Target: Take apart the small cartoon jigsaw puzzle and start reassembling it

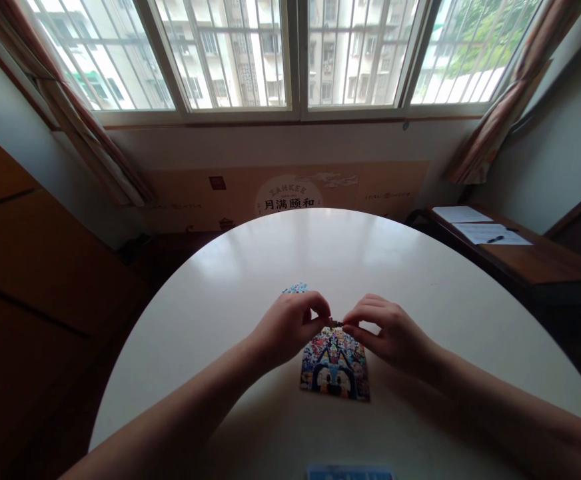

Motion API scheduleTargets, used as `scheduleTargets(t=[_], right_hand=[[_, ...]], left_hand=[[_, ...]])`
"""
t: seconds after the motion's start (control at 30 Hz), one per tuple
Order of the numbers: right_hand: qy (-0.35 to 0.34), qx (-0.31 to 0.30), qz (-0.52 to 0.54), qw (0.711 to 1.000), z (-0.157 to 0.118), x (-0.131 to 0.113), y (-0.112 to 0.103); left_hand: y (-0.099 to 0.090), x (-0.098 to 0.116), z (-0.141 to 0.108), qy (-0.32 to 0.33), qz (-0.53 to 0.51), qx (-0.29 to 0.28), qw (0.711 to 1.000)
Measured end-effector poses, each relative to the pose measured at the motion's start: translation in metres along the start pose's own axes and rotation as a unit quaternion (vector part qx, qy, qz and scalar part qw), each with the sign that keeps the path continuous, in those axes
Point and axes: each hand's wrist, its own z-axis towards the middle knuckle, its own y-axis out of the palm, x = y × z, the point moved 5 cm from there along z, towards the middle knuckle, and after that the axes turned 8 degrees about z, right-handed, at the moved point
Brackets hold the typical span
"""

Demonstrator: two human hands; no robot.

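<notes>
Small piece (336,324) pinched between left hand (290,327) and right hand (390,330).

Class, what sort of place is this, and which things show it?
Probably a room in a flat: a white table with a curved edge, curtains, and a barred window facing buildings.

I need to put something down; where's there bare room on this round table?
The round table looks bare along the window side, left of the left forearm, and on the right forearm's far side. The middle is crowded: left hand and right hand at a small piece, puzzle picture just below, light-blue bits behind.
</notes>
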Motion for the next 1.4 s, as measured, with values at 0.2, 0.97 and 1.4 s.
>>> scheduleTargets(t=[0.2, 0.97, 1.4], right_hand=[[-0.028, 0.005, -0.008, 1.0, 0.0, -0.001, -0.001], [0.031, 0.076, 0.019, 0.996, -0.002, 0.022, -0.012], [0.045, 0.075, 0.019, 0.996, -0.002, 0.024, -0.008]], left_hand=[[0.002, -0.005, 0.001, -0.026, -0.032, -0.005, 0.999], [-0.034, -0.093, 0.013, -0.203, -0.042, 0.098, 0.973], [-0.041, -0.08, 0.009, -0.178, 0.203, 0.087, 0.959]])
